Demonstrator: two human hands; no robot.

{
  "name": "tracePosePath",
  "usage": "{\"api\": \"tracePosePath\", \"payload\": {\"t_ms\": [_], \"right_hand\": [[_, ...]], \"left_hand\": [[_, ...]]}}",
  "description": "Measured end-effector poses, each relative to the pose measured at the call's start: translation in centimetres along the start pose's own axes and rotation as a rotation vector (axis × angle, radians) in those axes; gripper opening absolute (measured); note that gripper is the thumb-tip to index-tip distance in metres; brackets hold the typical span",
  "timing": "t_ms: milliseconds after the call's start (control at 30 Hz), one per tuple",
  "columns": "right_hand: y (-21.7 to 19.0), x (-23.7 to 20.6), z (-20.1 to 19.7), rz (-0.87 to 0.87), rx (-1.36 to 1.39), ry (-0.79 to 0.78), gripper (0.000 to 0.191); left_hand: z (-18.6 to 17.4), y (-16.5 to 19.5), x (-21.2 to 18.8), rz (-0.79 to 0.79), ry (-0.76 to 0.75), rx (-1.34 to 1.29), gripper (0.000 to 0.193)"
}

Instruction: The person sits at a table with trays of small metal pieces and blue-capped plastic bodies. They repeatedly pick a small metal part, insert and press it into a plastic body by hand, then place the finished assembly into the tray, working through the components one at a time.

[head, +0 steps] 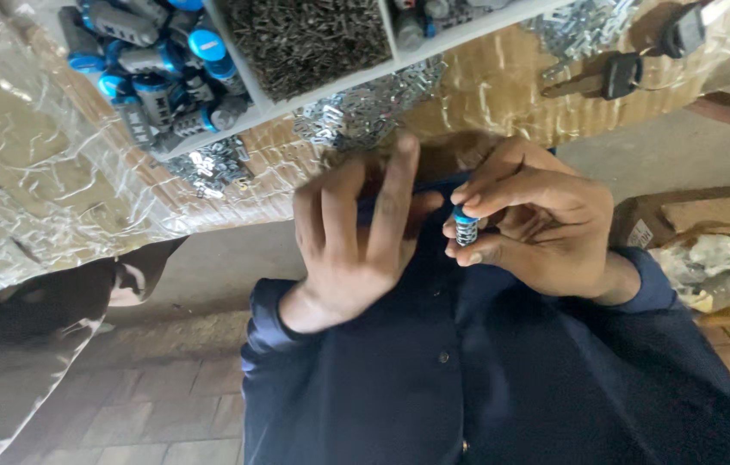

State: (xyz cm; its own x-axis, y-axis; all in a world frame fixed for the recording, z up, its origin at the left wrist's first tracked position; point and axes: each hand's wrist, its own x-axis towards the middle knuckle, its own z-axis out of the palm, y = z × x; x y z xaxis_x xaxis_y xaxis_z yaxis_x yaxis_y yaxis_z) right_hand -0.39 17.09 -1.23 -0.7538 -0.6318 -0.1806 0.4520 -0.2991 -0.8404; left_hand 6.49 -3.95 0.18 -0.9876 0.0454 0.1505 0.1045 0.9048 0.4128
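Blue-capped spring part (466,227) sits pinched in my right hand's (537,224) fingertips, frame centre-right, my left hand (356,241) just beside it, fingers spread, holding nothing.

Two hands (356,250) (537,224); one spring part (466,227); two keys (597,79) (682,31).

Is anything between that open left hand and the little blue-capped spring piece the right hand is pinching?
Nothing visible. The left hand, fingers spread, sits just beside the small blue-capped metal spring piece pinched in the right hand, with only a narrow open gap between them.
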Motion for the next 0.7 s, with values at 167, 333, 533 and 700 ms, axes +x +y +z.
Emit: {"api": "tracePosePath", "payload": {"t_ms": [167,333,533,700], "right_hand": [[-0.5,-0.6,-0.9,-0.078,-0.046,-0.06,0.032],[0.0,-0.6,-0.8,-0.071,0.0,-0.012,0.035],[0.1,0.2,-0.2,0.006,-0.051,-0.049,0.032],[-0.1,0.7,0.5,-0.008,-0.09,-0.059,0.032]], "left_hand": [[0.4,-1.7,1.1,0.183,0.036,-0.116,0.024],[-0.6,-1.9,-0.5,-0.009,0.105,-0.176,0.023],[-2.0,-0.1,-0.1,-0.046,0.021,-0.706,0.023],[-2.5,-0.7,0.9,-0.064,0.066,-0.599,0.024]]}}
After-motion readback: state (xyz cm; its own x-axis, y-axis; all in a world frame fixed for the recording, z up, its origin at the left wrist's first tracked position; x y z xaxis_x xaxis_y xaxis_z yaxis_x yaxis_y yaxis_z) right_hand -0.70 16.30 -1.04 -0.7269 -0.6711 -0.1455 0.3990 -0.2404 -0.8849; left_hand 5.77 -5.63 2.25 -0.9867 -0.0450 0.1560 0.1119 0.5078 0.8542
